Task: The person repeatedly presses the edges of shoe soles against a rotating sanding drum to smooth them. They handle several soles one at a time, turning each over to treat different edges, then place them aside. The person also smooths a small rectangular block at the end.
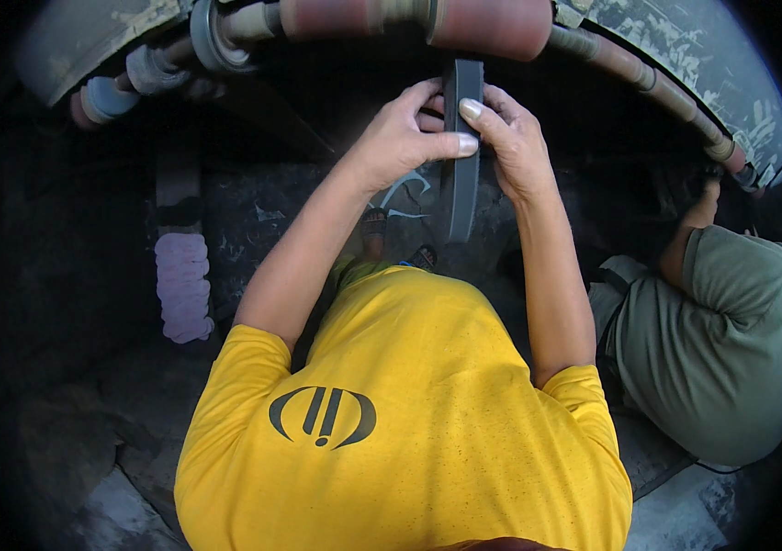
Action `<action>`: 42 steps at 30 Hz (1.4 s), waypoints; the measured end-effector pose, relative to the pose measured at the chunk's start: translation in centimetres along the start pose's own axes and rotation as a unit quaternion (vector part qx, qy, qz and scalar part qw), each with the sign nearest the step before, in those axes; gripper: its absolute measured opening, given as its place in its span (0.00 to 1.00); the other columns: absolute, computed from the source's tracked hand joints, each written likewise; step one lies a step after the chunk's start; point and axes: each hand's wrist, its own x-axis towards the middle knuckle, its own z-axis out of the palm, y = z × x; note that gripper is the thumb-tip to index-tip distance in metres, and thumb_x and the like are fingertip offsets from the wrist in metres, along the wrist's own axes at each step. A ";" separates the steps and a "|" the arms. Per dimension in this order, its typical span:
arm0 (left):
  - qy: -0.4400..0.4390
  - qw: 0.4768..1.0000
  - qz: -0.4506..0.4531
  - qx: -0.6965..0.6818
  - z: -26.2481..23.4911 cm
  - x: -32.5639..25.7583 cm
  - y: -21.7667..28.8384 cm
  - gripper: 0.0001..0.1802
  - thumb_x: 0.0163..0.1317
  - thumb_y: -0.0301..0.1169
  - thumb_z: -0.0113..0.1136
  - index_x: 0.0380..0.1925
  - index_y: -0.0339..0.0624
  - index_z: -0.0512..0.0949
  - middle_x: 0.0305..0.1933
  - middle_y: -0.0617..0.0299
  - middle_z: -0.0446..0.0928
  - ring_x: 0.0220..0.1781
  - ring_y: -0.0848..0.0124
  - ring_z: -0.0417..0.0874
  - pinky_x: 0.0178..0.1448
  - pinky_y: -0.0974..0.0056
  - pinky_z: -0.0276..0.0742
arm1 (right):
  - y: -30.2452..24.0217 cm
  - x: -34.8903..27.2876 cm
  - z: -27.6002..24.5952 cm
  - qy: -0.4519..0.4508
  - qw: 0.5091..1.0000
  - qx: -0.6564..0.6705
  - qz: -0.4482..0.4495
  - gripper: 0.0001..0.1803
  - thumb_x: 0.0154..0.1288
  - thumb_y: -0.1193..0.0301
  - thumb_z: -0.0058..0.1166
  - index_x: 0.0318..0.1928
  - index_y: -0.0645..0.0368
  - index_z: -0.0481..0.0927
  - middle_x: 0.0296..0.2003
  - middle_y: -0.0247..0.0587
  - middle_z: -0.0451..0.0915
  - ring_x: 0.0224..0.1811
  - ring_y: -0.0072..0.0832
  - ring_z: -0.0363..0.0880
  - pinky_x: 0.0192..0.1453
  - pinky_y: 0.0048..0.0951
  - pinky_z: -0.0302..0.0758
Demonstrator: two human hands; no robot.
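Both of my hands grip a long, thick dark-grey slab (465,188), seen nearly edge-on, which might be a shoe sole. It stands lengthwise away from me, with its far end at or just under a reddish sanding roller (492,26); whether the two touch, I cannot tell. My left hand (418,130) is closed on its left side, thumb laid across the near face. On the right side my right hand (506,138) is closed too, its thumb pressing on the slab's edge. The fingers behind the slab are partly hidden.
A shaft with more rollers and wheels (218,41) curves across the far side, under a worn grey housing (685,64). A co-worker in a grey-green shirt (721,340) sits close at my right. Stacked pinkish pieces (182,286) lie at left. Pale scraps (406,195) litter the dark floor.
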 end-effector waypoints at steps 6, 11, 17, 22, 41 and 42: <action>0.008 0.999 0.009 0.039 0.3 -0.9 0.8 0.53 0.47 0.42 0.78 0.72 0.40 0.62 0.65 0.44 0.71 0.64 0.52 0.79 0.69 0.47 0.76 | -0.4 -0.6 -0.1 -0.002 1.000 -0.003 0.003 0.47 0.52 0.48 0.72 0.67 0.65 0.74 0.54 0.57 0.81 0.59 0.44 0.81 0.67 0.43 0.76; 0.014 0.997 0.032 0.075 0.4 -0.8 1.1 0.54 0.46 0.39 0.79 0.73 0.43 0.60 0.68 0.47 0.67 0.68 0.51 0.76 0.72 0.46 0.73 | 0.0 -0.6 -0.9 -0.023 1.000 0.009 -0.017 0.48 0.49 0.50 0.74 0.68 0.62 0.73 0.57 0.57 0.80 0.61 0.45 0.80 0.69 0.46 0.74; 0.047 0.981 0.095 0.160 0.4 -0.3 0.8 0.54 0.46 0.34 0.80 0.73 0.46 0.60 0.69 0.50 0.65 0.71 0.49 0.73 0.73 0.47 0.72 | -0.7 0.1 -1.1 -0.041 0.997 0.001 -0.067 0.49 0.47 0.51 0.76 0.68 0.57 0.73 0.58 0.55 0.79 0.62 0.46 0.79 0.71 0.46 0.73; 0.069 0.934 0.165 0.309 0.9 0.2 0.3 0.51 0.47 0.28 0.77 0.73 0.45 0.61 0.67 0.50 0.65 0.70 0.50 0.72 0.74 0.53 0.70 | -2.8 -1.2 -0.4 0.013 0.975 -0.203 -0.092 0.35 0.57 0.52 0.66 0.60 0.61 0.79 0.55 0.57 0.82 0.57 0.47 0.83 0.60 0.44 0.80; 0.050 0.682 -0.219 -0.696 3.3 2.2 -3.5 0.21 0.79 0.41 0.50 0.64 0.42 0.69 0.62 0.55 0.74 0.66 0.64 0.77 0.74 0.54 0.71 | -1.1 2.5 4.8 0.180 0.867 -0.453 -0.104 0.26 0.59 0.55 0.60 0.39 0.71 0.84 0.31 0.63 0.85 0.34 0.54 0.88 0.43 0.46 0.85; 0.061 0.689 -0.218 -0.689 3.1 2.6 -3.2 0.21 0.79 0.40 0.49 0.64 0.42 0.69 0.62 0.55 0.74 0.66 0.64 0.77 0.75 0.54 0.71 | -1.3 3.1 4.8 0.179 0.861 -0.465 -0.100 0.25 0.59 0.55 0.60 0.38 0.71 0.84 0.31 0.64 0.85 0.34 0.54 0.88 0.43 0.46 0.85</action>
